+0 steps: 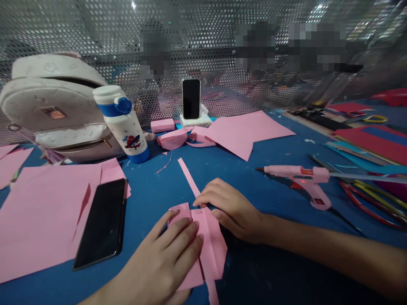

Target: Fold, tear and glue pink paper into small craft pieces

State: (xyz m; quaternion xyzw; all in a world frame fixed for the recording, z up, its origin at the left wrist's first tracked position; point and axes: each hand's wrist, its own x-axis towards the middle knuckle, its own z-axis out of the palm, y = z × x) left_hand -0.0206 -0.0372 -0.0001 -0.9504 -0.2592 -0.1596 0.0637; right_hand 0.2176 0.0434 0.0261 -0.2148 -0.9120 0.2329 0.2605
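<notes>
A folded pink paper piece (213,241) lies on the blue table near the front. My left hand (168,254) rests flat across its left side, fingers stretched out and slightly apart. A narrow pink paper strip (188,176) runs up from the top of the folded piece, and its tail shows below. At the top edge, my right hand (230,207) has its curled fingertips closed on the strip; the exact grip is partly hidden. To the right lies a pink glue gun (305,176) with a glue stick in its back and a small red light.
Left are a black phone (103,220), large pink sheets (41,212), a bottle (125,127) and a backpack (60,114). Another phone (191,99) stands behind, near cut pink paper (244,129). Scissors (375,119) and coloured sheets (378,140) lie right. A perforated metal panel (216,51) rises behind.
</notes>
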